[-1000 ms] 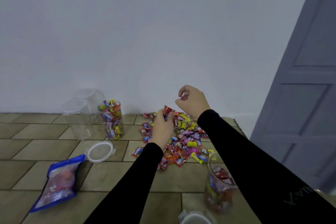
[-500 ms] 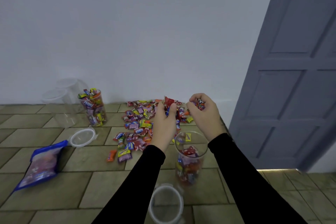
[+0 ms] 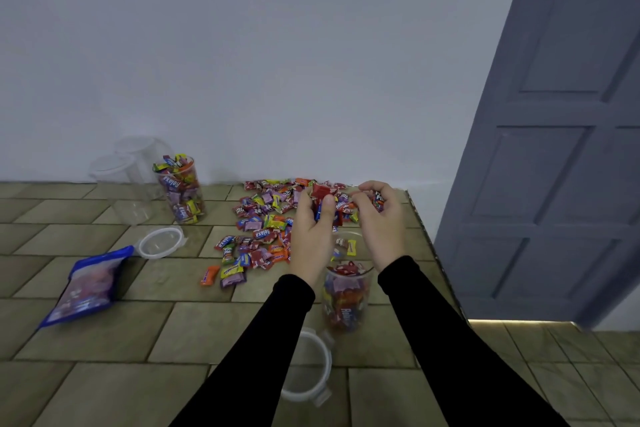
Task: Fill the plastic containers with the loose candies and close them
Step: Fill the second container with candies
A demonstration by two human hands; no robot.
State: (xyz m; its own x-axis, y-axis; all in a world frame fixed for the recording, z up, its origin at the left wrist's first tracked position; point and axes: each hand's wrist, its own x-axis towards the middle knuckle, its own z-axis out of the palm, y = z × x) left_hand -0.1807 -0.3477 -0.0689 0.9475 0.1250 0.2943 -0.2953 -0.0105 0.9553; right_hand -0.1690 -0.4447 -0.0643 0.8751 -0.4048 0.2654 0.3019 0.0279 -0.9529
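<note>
A big table with a brown brick-pattern top point(image 3: 104, 329) is seen from above, with a grey panelled door point(image 3: 561, 149) standing just past its right edge. On the table, a wide heap of loose candies in bright wrappers point(image 3: 263, 229) is spread out near the back. A flat blue and clear plastic bag point(image 3: 86, 288) is lying at the left. A tall clear plastic container packed full of candies point(image 3: 180, 191) is standing open at the back left, and two empty clear containers point(image 3: 117, 170) are seen just beside it, with a round clear lid point(image 3: 160, 242) resting in front of them. Closer in, a second clear plastic container about half filled with candies point(image 3: 346, 298) is standing between the two arms, and another round clear lid point(image 3: 304, 367) is lying just in front of it. The left hand point(image 3: 313, 236) is curled round a small bunch of candies, a red one on top. The right hand point(image 3: 381, 215) is curled too, and a few candies are pinched in its fingers. Both hands are held above the half-filled container. The filling step is judged to be in hand. Next, the candies need to be dropped straight into the open mouth, so that none are spilled. Both lids are not yet put on.
</note>
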